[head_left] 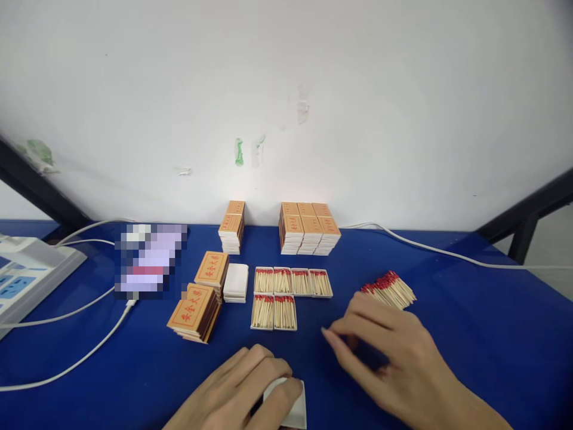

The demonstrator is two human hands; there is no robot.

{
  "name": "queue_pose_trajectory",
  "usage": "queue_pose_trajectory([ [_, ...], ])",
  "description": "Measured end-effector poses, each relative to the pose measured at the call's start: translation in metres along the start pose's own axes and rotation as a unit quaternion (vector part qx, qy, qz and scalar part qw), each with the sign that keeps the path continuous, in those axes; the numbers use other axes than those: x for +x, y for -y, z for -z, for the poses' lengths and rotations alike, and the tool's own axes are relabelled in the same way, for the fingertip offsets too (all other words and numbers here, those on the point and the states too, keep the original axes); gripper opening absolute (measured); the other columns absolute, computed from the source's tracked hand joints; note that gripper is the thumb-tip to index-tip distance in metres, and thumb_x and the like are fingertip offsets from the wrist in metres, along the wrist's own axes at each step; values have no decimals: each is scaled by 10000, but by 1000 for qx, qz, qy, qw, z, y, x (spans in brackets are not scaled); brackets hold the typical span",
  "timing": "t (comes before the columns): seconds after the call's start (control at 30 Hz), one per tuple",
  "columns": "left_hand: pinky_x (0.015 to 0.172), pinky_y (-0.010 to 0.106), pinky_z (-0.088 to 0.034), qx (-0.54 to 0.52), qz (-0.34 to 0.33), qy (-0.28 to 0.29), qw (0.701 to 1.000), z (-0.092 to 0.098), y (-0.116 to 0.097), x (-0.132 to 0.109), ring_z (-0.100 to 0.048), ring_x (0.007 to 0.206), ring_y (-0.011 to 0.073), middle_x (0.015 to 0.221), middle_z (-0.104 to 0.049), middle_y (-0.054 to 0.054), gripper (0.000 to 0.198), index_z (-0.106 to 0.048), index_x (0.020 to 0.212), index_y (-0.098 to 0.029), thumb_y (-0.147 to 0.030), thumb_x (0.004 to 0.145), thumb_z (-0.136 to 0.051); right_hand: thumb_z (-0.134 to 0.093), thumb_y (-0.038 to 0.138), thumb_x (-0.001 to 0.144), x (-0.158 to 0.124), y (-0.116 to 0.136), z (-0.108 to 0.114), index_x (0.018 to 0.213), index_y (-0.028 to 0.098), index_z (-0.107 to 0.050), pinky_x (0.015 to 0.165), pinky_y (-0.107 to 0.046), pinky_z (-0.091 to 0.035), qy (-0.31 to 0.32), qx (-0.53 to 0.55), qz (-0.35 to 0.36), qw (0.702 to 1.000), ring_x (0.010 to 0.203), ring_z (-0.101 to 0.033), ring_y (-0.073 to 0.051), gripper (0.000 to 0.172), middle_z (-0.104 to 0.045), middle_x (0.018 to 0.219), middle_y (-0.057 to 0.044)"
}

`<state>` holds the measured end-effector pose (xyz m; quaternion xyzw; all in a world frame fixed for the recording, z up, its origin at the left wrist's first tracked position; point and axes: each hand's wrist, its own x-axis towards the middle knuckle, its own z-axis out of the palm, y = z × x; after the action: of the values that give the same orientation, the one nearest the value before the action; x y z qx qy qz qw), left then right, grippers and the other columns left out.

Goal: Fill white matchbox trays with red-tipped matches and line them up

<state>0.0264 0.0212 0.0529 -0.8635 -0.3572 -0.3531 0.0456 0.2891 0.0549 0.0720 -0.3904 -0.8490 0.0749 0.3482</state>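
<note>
My left hand (pixel 244 388) rests low at the front, its fingers closed over a white matchbox tray (pixel 293 409) on the blue table (pixel 483 334). My right hand (pixel 394 355) hovers to the right of it, fingers pinched together; what they hold I cannot make out. Just behind the right hand lies a loose pile of red-tipped matches (pixel 389 288). Several filled match trays (pixel 286 289) sit in two rows in the middle.
Orange matchbox sleeves (pixel 197 310) lie fanned at the left beside a stack of white trays (pixel 236 282). Two stacks of closed matchboxes (pixel 308 228) stand by the wall. A power strip (pixel 27 272) and white cables (pixel 76 358) cross the left side.
</note>
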Motion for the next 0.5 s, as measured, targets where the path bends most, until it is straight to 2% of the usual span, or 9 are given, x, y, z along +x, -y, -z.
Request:
queue_pose_trajectory([
  [0.1, 1013, 382, -760, -4, 2, -1, 1000, -2, 0, 0, -843, 1173, 277, 1283, -816, 114, 353, -795, 1351, -255, -471, 1074, -828, -685, 253, 1116, -2, -13, -4, 950, 238, -771, 694, -340, -554, -87, -143, -61, 984, 747, -661, -179, 187, -683, 804, -3],
  [0.17, 1015, 379, -760, -7, 4, -1, 1000, -4, -1, 1, -844, 1169, 274, 1275, -817, 110, 352, -793, 1353, -256, -469, 1075, -826, -676, 354, 1105, -6, -23, -4, 1019, 253, -797, 598, -341, -520, -107, -227, -124, 960, 845, -710, -235, 180, -729, 875, -35],
  [0.23, 1018, 377, -759, -8, 4, 1, 1000, -5, -1, 1, -844, 1167, 272, 1269, -818, 107, 351, -790, 1356, -257, -466, 1076, -823, -629, 425, 1100, -11, -30, -1, 997, 271, -804, 496, -326, -434, -94, -287, -178, 936, 930, -729, -286, 255, -765, 933, -67],
  [0.3, 1021, 374, -758, -8, 4, 4, 1000, -6, 0, 1, -844, 1165, 269, 1263, -819, 104, 351, -787, 1360, -258, -464, 1078, -820, -588, 454, 1105, -17, -34, 3, 942, 284, -800, 473, -321, -395, -62, -320, -207, 923, 975, -718, -315, 316, -784, 962, -89],
  [0.4, 1025, 370, -757, -7, 5, 9, 1000, -5, 2, 1, -845, 1160, 265, 1253, -820, 99, 350, -784, 1365, -259, -461, 1081, -816, -556, 474, 1122, -24, -34, 8, 922, 287, -794, 482, -329, -388, -30, -341, -221, 914, 983, -684, -339, 363, -786, 962, -113],
  [0.5, 1028, 364, -756, -5, 5, 13, 1000, -3, 6, -2, -847, 1150, 259, 1240, -821, 93, 347, -780, 1371, -261, -454, 1084, -811, -519, 473, 1144, -28, -31, 9, 910, 279, -777, 492, -341, -375, -23, -347, -215, 912, 961, -660, -351, 398, -785, 961, -124],
])
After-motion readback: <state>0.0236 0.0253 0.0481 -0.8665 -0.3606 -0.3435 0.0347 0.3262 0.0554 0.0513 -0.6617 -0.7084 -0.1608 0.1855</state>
